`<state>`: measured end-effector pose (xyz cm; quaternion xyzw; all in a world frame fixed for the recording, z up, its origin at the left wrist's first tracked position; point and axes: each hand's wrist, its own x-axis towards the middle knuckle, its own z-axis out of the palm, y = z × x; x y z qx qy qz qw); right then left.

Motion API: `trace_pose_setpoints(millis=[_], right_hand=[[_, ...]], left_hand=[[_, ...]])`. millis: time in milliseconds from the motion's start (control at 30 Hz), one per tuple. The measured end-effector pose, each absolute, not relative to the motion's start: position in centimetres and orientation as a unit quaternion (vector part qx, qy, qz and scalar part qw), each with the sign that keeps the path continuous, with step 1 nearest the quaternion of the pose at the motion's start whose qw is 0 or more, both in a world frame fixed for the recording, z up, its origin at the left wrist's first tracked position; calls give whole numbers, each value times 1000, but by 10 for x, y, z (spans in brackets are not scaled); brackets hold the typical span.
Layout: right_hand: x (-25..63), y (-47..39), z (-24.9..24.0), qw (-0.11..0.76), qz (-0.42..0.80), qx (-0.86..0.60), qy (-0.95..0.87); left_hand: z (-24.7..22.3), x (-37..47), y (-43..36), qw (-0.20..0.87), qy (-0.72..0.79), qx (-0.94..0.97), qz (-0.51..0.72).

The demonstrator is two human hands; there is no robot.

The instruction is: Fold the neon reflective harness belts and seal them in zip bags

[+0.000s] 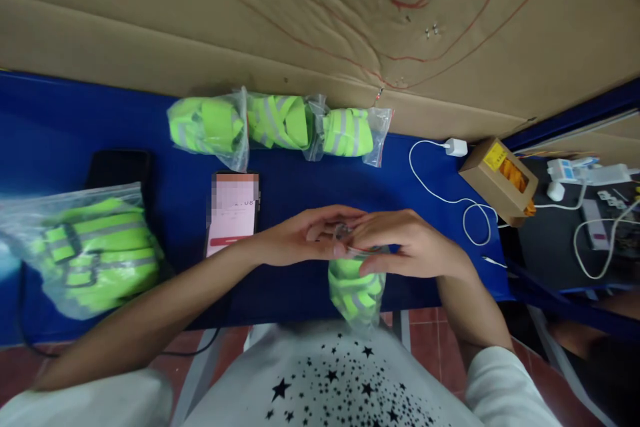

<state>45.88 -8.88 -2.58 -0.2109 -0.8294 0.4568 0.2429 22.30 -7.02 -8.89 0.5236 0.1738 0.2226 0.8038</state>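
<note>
My left hand (300, 237) and my right hand (410, 243) meet over the front of the blue table (60, 120). Both pinch the top edge of a small clear plastic bag (356, 287) that hangs down toward my lap. Inside it is a folded neon-green band with grey reflective stripes. My fingers hide the bag's mouth.
Three bagged green bands (277, 123) lie in a row at the back by a cardboard sheet (320, 20). A bigger bag of green straps (90, 247) sits at the left. A lit phone (233, 212), a dark phone (119, 167), a white charger with cable (455, 147) and a small cardboard box (500, 180) lie around.
</note>
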Motion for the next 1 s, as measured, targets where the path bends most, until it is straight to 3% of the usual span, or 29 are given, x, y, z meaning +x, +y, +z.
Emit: trace_pose_setpoints(millis=[200, 400, 567, 633, 733, 833, 933, 1000], right_hand=[[475, -78, -48, 275, 394, -299, -825], [473, -75, -80, 314, 469, -341, -752], [470, -81, -93, 178, 645, -249, -700], [473, -79, -93, 165, 674, -204, -690], [477, -74, -91, 203, 662, -176, -700], [474, -74, -92, 295, 645, -238, -663], [470, -78, -96, 384, 634, -288, -606], [472, -80, -97, 390, 642, -277, -599]], left_hand=[[-99, 224, -66, 765, 279, 496, 302], [-103, 218, -64, 722, 284, 569, 272], [-103, 216, -71, 722, 170, 663, 104], [-100, 215, -73, 729, 155, 658, 113], [-97, 214, -73, 711, 207, 632, 230], [-102, 219, -76, 738, 275, 524, 324], [-112, 228, -82, 834, 303, 360, 289], [-116, 233, -86, 873, 297, 313, 228]])
